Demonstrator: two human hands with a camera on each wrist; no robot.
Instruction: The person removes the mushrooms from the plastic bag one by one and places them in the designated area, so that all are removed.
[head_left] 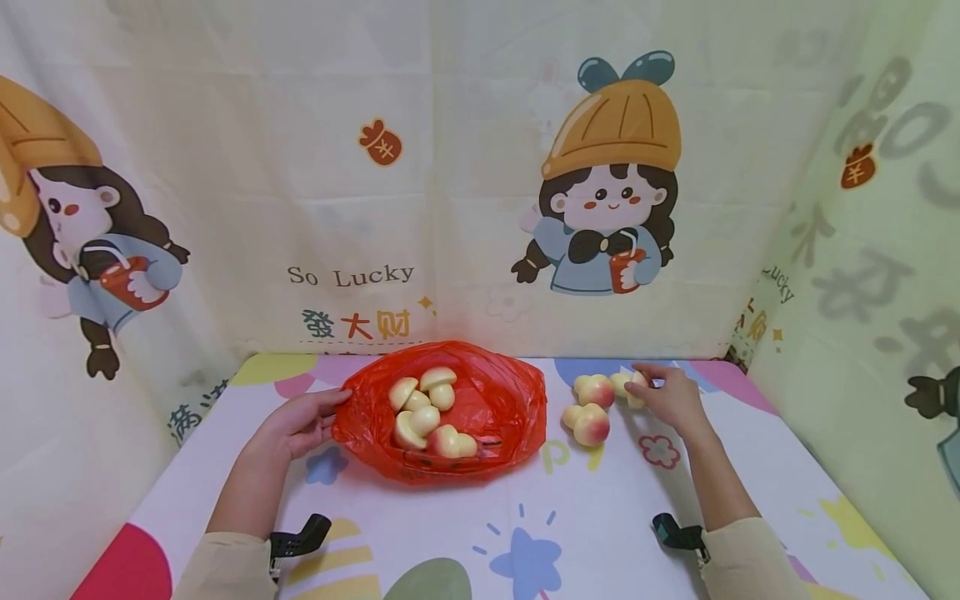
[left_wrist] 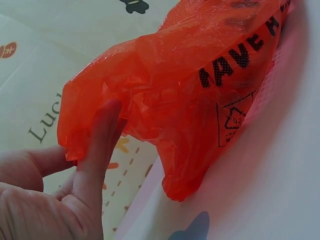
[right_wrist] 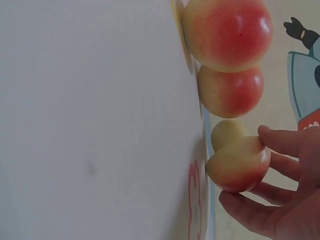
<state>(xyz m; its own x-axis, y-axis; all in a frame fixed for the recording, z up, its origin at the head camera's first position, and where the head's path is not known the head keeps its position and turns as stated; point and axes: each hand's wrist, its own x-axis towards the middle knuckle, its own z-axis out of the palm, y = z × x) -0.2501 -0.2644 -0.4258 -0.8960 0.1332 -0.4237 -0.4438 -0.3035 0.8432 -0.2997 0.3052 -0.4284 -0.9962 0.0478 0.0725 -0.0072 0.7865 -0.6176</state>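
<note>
A red plastic bag lies on the table with its mouth spread wide. Inside it are several cream toy mushrooms, one with a pinkish-red cap. My left hand pinches the bag's left rim, thumb on one side and fingers on the other. Over on the right, my right hand holds a toy mushroom with a red-tinged cap between thumb and fingers, low at the tabletop. Two more red-blushed toy mushrooms, a rear one and a front one, lie just left of that hand.
A printed cloth covers the table, and patterned curtains stand behind it and along both sides. Each wrist wears a black camera mount, the left one and the right one.
</note>
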